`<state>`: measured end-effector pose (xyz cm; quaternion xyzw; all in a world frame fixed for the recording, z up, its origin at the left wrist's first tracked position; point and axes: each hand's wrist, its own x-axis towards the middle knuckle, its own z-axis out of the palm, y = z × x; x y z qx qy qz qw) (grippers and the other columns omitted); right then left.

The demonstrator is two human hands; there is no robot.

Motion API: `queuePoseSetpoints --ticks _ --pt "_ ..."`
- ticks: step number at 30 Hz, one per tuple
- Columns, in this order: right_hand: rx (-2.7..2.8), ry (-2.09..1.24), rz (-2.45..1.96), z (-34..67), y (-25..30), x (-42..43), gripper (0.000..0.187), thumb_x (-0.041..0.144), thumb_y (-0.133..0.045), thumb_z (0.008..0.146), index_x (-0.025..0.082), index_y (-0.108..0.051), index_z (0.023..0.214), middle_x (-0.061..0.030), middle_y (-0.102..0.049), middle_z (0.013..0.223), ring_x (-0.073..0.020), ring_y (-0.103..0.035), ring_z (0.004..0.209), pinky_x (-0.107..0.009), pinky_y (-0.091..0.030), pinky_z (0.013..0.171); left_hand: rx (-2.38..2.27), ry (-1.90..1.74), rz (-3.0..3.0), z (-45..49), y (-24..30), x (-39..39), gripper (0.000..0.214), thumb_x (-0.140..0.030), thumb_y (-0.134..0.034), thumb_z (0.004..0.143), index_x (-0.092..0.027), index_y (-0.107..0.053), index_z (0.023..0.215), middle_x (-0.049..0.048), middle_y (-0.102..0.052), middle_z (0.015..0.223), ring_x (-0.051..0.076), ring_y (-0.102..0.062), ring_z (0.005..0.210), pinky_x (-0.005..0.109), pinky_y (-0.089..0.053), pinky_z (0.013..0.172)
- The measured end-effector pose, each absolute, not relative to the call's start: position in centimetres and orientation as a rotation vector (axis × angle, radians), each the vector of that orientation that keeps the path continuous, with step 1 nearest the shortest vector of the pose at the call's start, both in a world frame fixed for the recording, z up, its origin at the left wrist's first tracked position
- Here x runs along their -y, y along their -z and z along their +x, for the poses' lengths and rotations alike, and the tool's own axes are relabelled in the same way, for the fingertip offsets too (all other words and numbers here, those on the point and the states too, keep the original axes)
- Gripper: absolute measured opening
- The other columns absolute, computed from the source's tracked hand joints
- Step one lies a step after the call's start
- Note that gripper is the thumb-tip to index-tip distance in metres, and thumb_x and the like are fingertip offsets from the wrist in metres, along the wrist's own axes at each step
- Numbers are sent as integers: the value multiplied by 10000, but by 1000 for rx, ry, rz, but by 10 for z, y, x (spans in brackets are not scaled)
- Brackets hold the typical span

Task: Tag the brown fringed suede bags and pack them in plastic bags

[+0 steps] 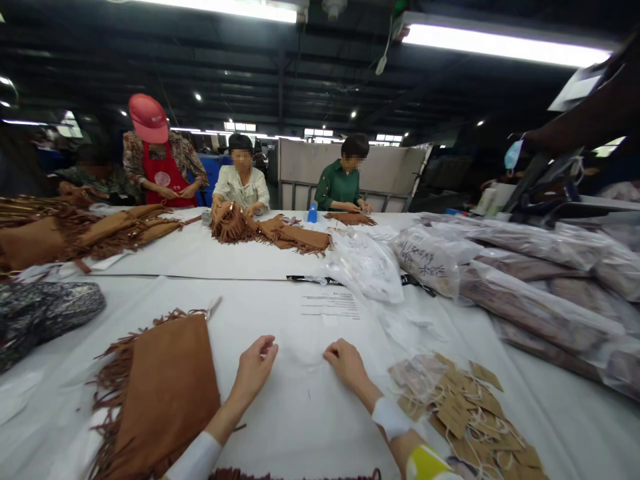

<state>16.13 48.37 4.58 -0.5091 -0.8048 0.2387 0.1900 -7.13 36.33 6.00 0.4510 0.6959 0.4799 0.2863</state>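
On the table (300, 427), left hand (255, 367) and right hand (347, 363) are laid half-curled, nothing gripped; paper tags (465, 413) may be scattered by a sleeve.

Clear plastic bag (325, 317) — small black print on it — lies flat on the table (550, 413).

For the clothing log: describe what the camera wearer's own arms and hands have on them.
Both hands are bare, with no gloves and no ring or watch in view. Behind the left hand, a white sleeve ends partway up the forearm. Behind the right hand, a white band sits just above the wrist, and a yellow sleeve follows further up.
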Motion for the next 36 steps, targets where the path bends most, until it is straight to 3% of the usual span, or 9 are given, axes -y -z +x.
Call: queuePoseSetpoints --ticks 4,6,10,14,18,22,26,32,36 --pt "2202 -744 -1437 163 -40 -495 267 299 -501 797 181 -674 632 -43 -671 678 -175 -592 655 -272 -386 626 -1759 -1091 1051 -50 -47 -364 440 -540 -462 830 -135 -635 823 80 -691 687 194 -651 595 284 -506 507" --pt "2167 -782 -1426 161 -38 -498 314 342 -474 806 182 -663 612 -34 -657 620 -175 -581 612 -271 -383 596 -1704 -1007 984 -29 -42 -373 449 -531 -562 781 -105 -632 907 72 -691 647 189 -638 516 266 -483 441" --pt "2096 -809 -1359 154 -39 -490 337 429 -476 798 189 -664 656 -35 -682 654 -186 -599 632 -274 -425 612 -1738 -997 891 7 -43 -404 496 -421 -700 707 -72 -591 1042 71 -705 667 184 -651 521 251 -501 472" --pt "1974 -712 -1351 150 -48 -485 401 520 -412 841 203 -621 712 -45 -678 680 -199 -599 650 -292 -442 635 -1829 -1023 816 8 -43 -417 173 -245 -523 822 -108 -611 767 65 -668 593 162 -643 522 230 -493 491" --pt "1780 -548 -1418 154 -62 -498 474 551 -271 911 193 -578 862 -83 -677 745 -222 -596 669 -321 -420 655 -1876 -938 794 -19 -39 -395 162 -155 -458 818 -104 -611 810 44 -627 533 171 -603 460 269 -493 483" --pt "1801 -503 -1344 150 -74 -501 434 564 -325 914 213 -580 907 -59 -682 744 -207 -601 617 -301 -404 633 -1994 -964 931 -40 -59 -369 477 -225 -564 786 -74 -488 1232 166 -682 954 245 -668 752 393 -535 713" --pt "2042 -437 -1119 137 -88 -479 365 480 -333 957 226 -592 918 -43 -695 772 -188 -641 655 -271 -411 633 -2432 -1049 1641 -40 -95 -369 861 -292 -703 714 -248 -250 1445 194 -374 1432 391 -433 1230 548 -390 959" --pt "2305 -250 -850 146 -107 -453 337 508 -507 899 217 -601 1039 -55 -703 850 -199 -666 771 -268 -459 679 -2534 -471 1973 -53 -117 -385 322 -9 -372 826 -170 -621 952 127 -606 963 273 -571 900 356 -440 700" --pt "2347 -325 -995 188 -101 -447 66 292 -655 825 229 -636 819 -24 -644 731 -171 -601 644 -254 -411 574 -2251 -1047 1600 -83 -123 -363 239 -32 -417 831 -174 -604 787 47 -574 804 179 -530 684 273 -379 606"
